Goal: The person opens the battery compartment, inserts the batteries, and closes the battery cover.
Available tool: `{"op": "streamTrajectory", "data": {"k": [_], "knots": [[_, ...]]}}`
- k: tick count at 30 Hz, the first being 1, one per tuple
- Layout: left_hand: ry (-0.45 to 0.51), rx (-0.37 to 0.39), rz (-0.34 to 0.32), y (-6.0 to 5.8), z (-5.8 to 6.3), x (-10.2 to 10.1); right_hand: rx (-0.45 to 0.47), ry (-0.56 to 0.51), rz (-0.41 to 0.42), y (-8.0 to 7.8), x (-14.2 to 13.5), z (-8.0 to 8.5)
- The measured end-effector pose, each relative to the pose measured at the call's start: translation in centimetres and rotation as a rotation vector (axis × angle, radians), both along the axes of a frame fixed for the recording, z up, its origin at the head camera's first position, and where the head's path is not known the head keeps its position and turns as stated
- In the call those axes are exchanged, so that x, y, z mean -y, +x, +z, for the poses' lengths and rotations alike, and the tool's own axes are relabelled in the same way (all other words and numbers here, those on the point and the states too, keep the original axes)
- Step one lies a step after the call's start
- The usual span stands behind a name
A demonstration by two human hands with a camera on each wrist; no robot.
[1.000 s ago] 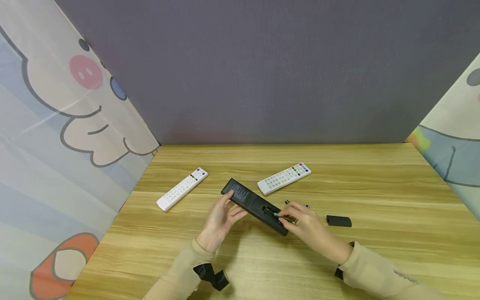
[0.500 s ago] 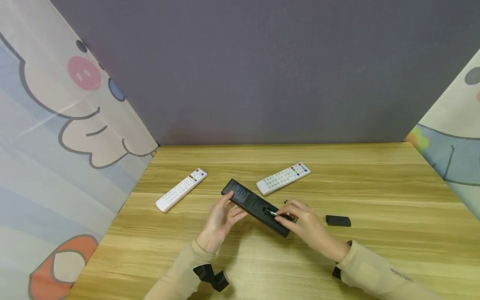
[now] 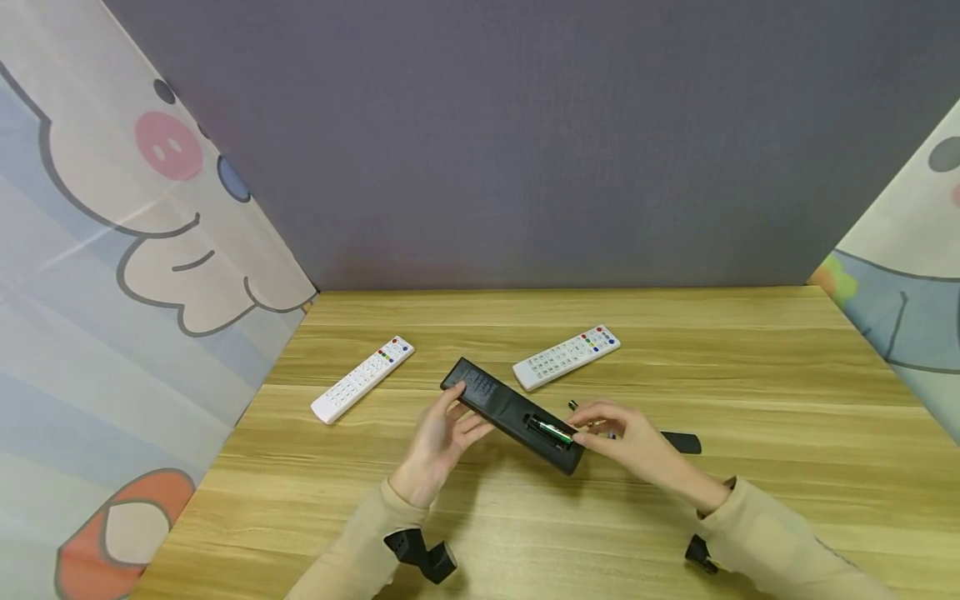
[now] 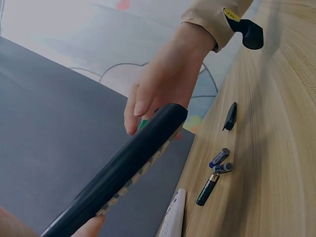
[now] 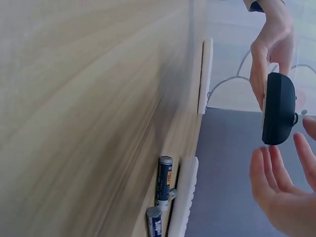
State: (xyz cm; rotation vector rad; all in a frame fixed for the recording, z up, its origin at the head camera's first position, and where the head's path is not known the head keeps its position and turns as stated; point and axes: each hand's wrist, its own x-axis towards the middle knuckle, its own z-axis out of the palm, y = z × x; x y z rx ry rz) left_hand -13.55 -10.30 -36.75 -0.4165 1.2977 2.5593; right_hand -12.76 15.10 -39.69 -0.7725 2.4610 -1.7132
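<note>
In the head view my left hand (image 3: 438,446) grips the upper end of a black remote control (image 3: 487,397), back side up and tilted above the table. A green battery (image 3: 555,432) lies in its open battery compartment. At the lower end is my right hand (image 3: 630,446), thumb and fingertips close to the battery's end. The right wrist view shows those fingers (image 5: 264,177) spread loosely around the remote's end, pinching nothing. From the left wrist view, the remote's buttons face downward, and a bit of green shows by the right fingertips.
On the table lie a black battery cover (image 4: 230,116) and several loose batteries, among them a dark green one (image 4: 207,190) and a blue-and-grey one (image 4: 219,158). Two white remotes (image 3: 363,379) lie farther back, at left and centre. A grey panel (image 3: 562,150) stands behind the table.
My right fingers have let go of the green battery and drawn back to the right, leaving it in the compartment. The left hand and black remote have barely moved.
</note>
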Motion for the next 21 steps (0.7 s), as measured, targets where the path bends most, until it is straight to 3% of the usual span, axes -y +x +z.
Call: {"op": "streamTrajectory", "data": {"k": [5, 10, 21], "knots": [[0.005, -0.002, -0.004, 0.15, 0.12, 0.00, 0.102, -0.042, 0.048, 0.02, -0.23, -0.21], [0.004, -0.004, -0.006, 0.24, 0.13, -0.04, 0.168, -0.019, 0.052, 0.07, -0.14, -0.26], [-0.015, -0.023, -0.002, 0.42, 0.01, -0.09, 0.175, 0.020, -0.024, 0.62, 0.52, -0.08]]}}
